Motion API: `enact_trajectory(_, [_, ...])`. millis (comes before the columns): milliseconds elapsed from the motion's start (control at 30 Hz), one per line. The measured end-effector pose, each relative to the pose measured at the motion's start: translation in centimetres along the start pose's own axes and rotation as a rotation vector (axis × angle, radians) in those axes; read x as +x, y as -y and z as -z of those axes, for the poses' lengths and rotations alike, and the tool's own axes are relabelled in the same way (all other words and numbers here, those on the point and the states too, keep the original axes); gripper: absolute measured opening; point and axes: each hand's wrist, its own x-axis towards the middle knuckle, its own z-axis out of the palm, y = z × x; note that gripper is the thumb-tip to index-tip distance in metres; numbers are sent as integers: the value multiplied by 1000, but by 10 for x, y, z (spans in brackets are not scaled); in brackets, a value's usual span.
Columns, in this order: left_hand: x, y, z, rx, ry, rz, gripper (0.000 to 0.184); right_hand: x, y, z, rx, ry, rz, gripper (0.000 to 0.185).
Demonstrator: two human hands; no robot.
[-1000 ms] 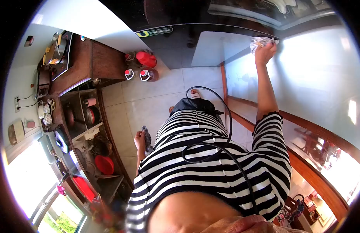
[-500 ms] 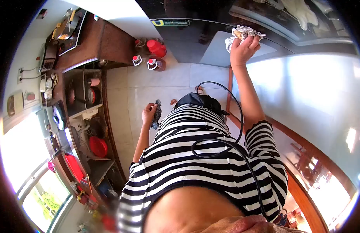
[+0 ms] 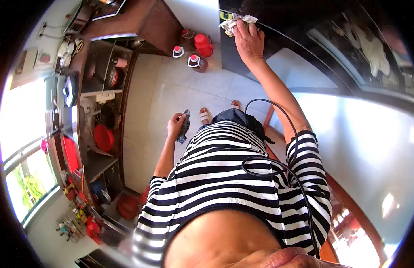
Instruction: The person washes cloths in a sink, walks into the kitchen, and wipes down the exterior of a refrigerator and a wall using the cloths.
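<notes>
My right hand (image 3: 250, 43) reaches far forward and presses a crumpled pale cloth (image 3: 236, 26) onto a glossy black surface (image 3: 278, 40), close to a yellow-green label at its left end. The fingers are bent over the cloth. Lower down on the left, my left hand (image 3: 175, 125) hangs beside my body, pinching a dark grey, bunched cloth (image 3: 183, 127) that dangles above the tiled floor.
Bottles with red caps (image 3: 197, 63) and a red jug (image 3: 203, 45) stand on the floor near the wooden counter (image 3: 155, 29). Open shelves (image 3: 102, 94) with pans line the left. A black cable (image 3: 285, 168) loops over my striped top.
My right hand has moved left along the black surface with the pale cloth, to the labelled end. My left hand still holds the dark cloth, a little farther from my body. The view has turned.
</notes>
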Motion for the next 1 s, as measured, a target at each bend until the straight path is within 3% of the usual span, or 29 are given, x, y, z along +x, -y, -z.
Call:
enact_trajectory(100, [-13, 20, -15, -135, -44, 50, 33, -1, 10, -24, -85, -85, 82, 26])
enact_trajectory(200, [-41, 40, -31, -297, -43, 164, 28, -50, 2, -59, -229, 282, 369, 27])
enact_trajectory(267, [-65, 41, -35, -628, -86, 258, 27, -95, -22, -76, -396, 571, 640, 31])
enact_trajectory(333, [-85, 33, -34, -767, -215, 311, 25, -154, -61, -102, -430, 602, 743, 32])
enact_trajectory(400, [-92, 41, -43, -863, -265, 294, 23, -172, -87, -78, -552, 898, 882, 30])
enact_trajectory(467, [-103, 40, -42, -945, -281, 297, 21, -193, -118, -71, -604, 1010, 963, 28])
enact_trajectory(567, [-99, 55, -45, -984, -216, 280, 21, -160, -117, -33, -555, 983, 842, 27])
enact_trajectory(700, [-80, 54, -35, -854, -132, 228, 26, -59, -70, 20, -434, 636, 629, 27])
enact_trajectory(733, [-70, 64, -44, -834, -104, 206, 28, -30, -51, 35, -419, 367, 673, 21])
enact_trajectory(833, [-56, 62, -42, -801, -67, 192, 26, 21, -7, 49, -365, 194, 644, 15])
enact_trajectory(933, [-47, 65, -65, -899, -139, 209, 30, 14, 0, 8, -442, 154, 732, 12])
enact_trajectory(1000, [-51, 53, -72, -987, -172, 241, 25, -10, 10, -33, -460, 291, 827, 18])
